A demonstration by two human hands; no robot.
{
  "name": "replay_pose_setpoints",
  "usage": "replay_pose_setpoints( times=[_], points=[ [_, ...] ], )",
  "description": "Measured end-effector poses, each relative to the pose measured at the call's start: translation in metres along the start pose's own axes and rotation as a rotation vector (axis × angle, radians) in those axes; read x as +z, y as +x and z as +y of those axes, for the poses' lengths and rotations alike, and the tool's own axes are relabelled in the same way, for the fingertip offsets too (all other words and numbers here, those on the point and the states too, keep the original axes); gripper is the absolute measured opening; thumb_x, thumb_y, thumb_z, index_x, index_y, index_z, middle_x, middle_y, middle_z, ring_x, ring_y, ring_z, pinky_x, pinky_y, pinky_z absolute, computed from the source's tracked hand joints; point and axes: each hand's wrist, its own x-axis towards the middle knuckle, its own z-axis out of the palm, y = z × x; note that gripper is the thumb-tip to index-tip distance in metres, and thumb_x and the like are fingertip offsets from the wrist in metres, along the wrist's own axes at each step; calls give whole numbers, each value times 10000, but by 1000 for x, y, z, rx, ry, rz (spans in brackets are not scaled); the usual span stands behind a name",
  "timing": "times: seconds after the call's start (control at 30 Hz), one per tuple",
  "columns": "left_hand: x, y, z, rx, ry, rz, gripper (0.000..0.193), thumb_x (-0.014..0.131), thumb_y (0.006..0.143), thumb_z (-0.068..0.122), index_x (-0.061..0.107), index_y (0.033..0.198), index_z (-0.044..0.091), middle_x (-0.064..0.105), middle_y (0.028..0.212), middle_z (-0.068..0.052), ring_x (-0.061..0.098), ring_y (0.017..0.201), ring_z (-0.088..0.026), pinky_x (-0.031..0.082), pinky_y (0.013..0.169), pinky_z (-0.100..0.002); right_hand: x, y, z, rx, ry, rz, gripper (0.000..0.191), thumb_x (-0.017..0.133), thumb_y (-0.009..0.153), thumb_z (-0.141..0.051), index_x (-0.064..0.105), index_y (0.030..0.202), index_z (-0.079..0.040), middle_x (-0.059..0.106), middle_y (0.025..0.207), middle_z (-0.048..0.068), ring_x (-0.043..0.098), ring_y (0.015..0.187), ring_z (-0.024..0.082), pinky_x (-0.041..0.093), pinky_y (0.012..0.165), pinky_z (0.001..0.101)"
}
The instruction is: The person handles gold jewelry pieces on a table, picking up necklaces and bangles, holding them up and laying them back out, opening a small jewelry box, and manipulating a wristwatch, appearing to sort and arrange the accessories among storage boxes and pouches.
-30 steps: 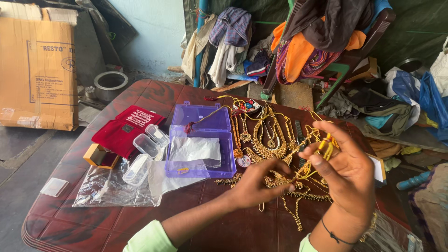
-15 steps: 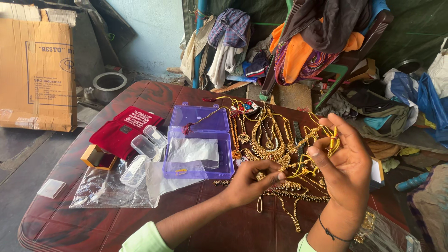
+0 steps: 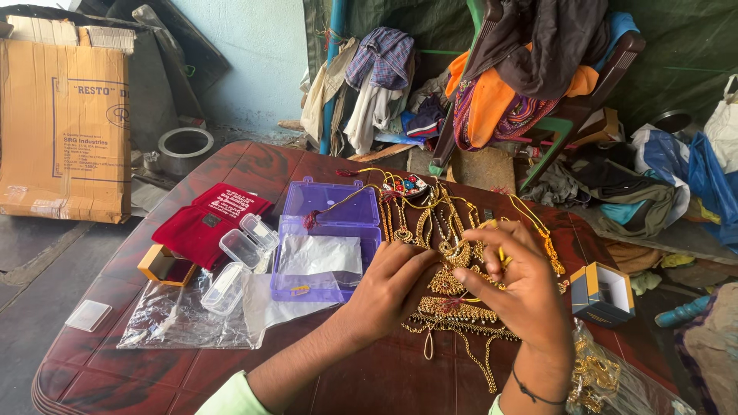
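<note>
**Gold jewellery heap, right half of table**

Gold necklaces: tangled pile of chains and ornate pendants, spread flat on the dark red table, from mid-table toward the far right edge. One piece with coloured stones at the far end. Yellow cords trail off rightward. Loose chain loops hang toward the near edge.

Jewellery heap on table at centre frame, open plastic case just left of it, pouch further left, small open box at right, cardboard carton upper left, clothes-laden chair behind, upper right
</note>
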Motion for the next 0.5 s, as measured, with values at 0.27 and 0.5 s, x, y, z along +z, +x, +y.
replay_pose_setpoints(
  times=[0.27, 0.5],
  points=[
    [-8, -1, 1, 83, 74, -10, 386, 698, 886, -10, 599, 1260, -20, 621, 1175, -133, 611, 979, -293, 481, 825, -409, 14, 3, 6, 47, -220, -100, 244, 844, 772, -31, 794, 1010, -31, 579, 1017, 6, 497, 761, 54, 400, 604, 218],
    [-4, -2, 1, 2, 56, 42, 343, 718, 937, -8, 582, 1250, -35, 629, 1170, -159, 639, 1027, -324, 527, 859, -419, 27, 8, 12, 4, -166, -26, 182, 835, 784, -13, 755, 946, 9, 559, 989, 13, 509, 759, 67, 429, 637, 217]
  ],
)
